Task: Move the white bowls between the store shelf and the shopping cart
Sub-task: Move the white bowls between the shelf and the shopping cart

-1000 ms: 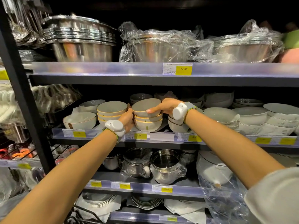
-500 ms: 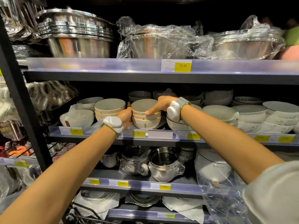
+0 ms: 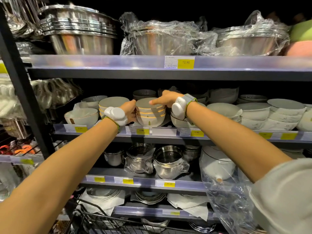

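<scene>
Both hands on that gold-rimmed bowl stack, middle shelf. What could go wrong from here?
1. The gold-rimmed bowl stack is three loose bowls; the left hand and right hand grip only its sides and top rim, so a tilt may slide one off.
2. A neighbouring stack sits close by the left hand; pulling out may knock it.
3. The shelf lip in front could catch the bottom bowl if it is dragged rather than lifted.

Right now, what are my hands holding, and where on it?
Both hands hold the stack of white bowls on the shelf: left hand against its left side, right hand over the top bowl's right rim.
</scene>
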